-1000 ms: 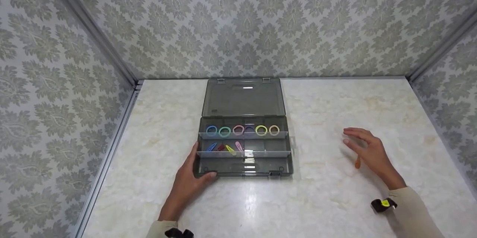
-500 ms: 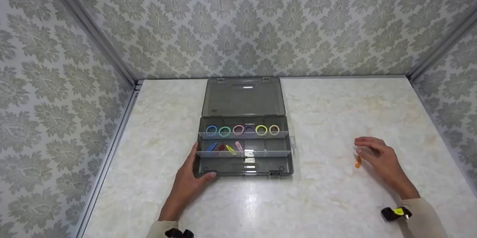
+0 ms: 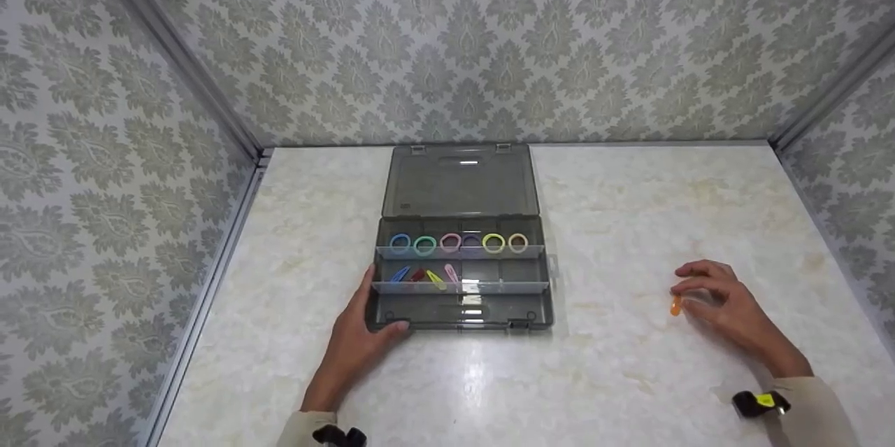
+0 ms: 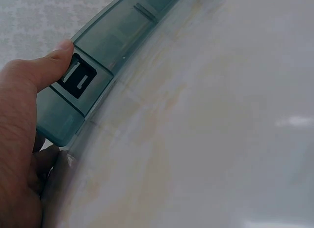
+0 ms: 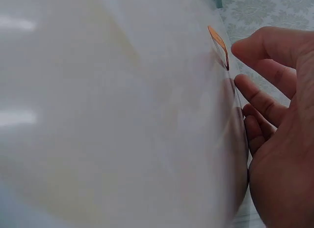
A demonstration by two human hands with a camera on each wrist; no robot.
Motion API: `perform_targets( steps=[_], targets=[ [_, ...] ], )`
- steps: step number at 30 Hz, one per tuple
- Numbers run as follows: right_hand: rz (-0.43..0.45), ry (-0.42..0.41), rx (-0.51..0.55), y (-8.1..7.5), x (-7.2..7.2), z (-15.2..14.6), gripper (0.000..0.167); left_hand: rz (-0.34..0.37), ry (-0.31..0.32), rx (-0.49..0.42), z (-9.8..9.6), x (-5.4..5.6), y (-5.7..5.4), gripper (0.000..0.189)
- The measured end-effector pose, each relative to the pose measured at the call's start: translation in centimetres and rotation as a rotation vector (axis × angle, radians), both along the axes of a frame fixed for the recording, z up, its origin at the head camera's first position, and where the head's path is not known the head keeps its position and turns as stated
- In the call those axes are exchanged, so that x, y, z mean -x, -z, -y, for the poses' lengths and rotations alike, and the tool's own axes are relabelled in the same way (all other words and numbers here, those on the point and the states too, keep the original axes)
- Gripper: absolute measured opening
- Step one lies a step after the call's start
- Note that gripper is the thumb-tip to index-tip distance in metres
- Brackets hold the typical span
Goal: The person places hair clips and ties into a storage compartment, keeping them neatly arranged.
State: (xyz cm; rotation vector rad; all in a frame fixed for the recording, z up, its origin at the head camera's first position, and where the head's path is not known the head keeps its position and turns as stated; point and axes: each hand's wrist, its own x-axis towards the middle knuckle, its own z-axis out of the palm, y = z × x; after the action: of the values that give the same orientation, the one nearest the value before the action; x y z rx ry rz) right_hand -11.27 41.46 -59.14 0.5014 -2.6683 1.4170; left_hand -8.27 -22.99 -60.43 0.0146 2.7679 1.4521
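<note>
A grey see-through organizer box (image 3: 419,308) stands on the table with its lid (image 3: 461,188) folded back. My left hand (image 3: 356,338) holds its front left corner, thumb over the front edge; the left wrist view shows that thumb beside a latch (image 4: 78,76). An orange snap hair clip (image 3: 675,306) lies on the table to the right. Over it hovers my right hand (image 3: 738,317), fingers bent and thumb near the clip. In the right wrist view the hair clip (image 5: 219,41) appears just apart from the thumb and fingertips.
Several coloured hair ties (image 3: 425,245) line the box's back row. Several snap hair clips, including a yellow one (image 3: 436,280), lie in the middle row's left part. Patterned walls (image 3: 468,34) enclose the marbled table (image 3: 608,223) at the back and sides.
My right hand has drawn right and toward me, uncovering the orange hair clip, and its fingertips have come down near it. The left hand has stayed on the box.
</note>
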Motion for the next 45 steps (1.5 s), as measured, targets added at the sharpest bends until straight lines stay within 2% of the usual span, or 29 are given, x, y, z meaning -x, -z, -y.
perform_targets(
  steps=[5, 15, 22, 30, 38, 45],
  targets=[
    [-0.006, 0.005, -0.038, -0.1, 0.0, -0.2, 0.041, 0.028, -0.011, 0.002, -0.2, 0.2, -0.1, 0.122],
    [-0.005, 0.058, -0.113, 0.2, 0.1, 0.4, 0.025, 0.017, -0.003, 0.018, -0.4, 0.7, -0.2, 0.123],
    [0.001, 0.103, -0.1, 0.6, -0.2, 0.8, 0.02, 0.007, 0.002, 0.03, -0.5, 0.8, -0.2, 0.126],
    [-0.061, 0.159, -0.053, 1.3, -0.4, 1.1, 0.02, 0.016, 0.008, 0.022, -0.7, 0.8, -0.1, 0.126],
    [-0.085, 0.199, -0.019, 0.7, 0.6, 2.6, 0.016, 0.032, -0.002, 0.04, -0.5, 0.6, -0.1, 0.126],
    [-0.174, 0.188, 0.015, -0.2, 2.4, 5.0, 0.019, -0.001, 0.006, 0.01, -0.1, 0.4, 0.4, 0.125]
  ],
)
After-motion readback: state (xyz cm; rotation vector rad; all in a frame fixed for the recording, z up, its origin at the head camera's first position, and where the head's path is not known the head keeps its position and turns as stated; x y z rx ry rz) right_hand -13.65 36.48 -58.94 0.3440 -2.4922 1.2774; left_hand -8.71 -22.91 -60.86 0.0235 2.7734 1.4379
